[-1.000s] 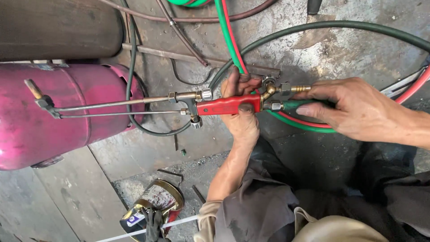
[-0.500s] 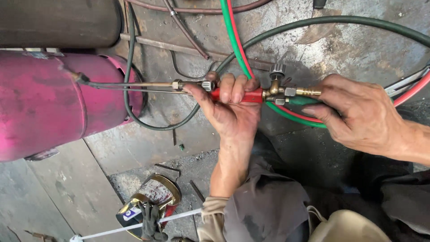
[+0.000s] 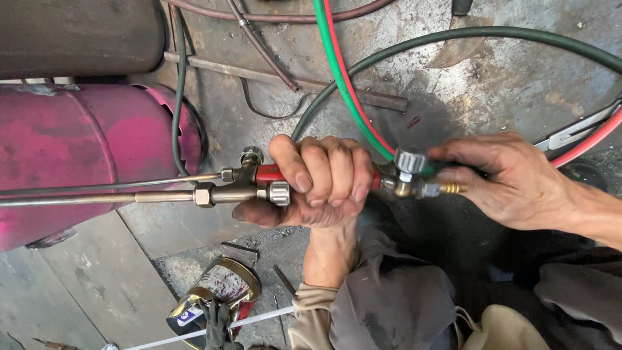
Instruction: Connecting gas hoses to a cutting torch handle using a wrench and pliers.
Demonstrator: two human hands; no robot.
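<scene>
Both hands (image 3: 317,185) on torch (image 3: 259,185) — gripped

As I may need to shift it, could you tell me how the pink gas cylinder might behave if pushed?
The pink gas cylinder lies on its side with a rounded body, so it would probably roll. It looks like steel and bulky, so likely heavy. The dark hose draped across it might snag.

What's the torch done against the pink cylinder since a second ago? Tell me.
Yes. The torch has slid left: its tubes, whose tip earlier sat over the pink cylinder, now run past the frame's left edge.
</scene>
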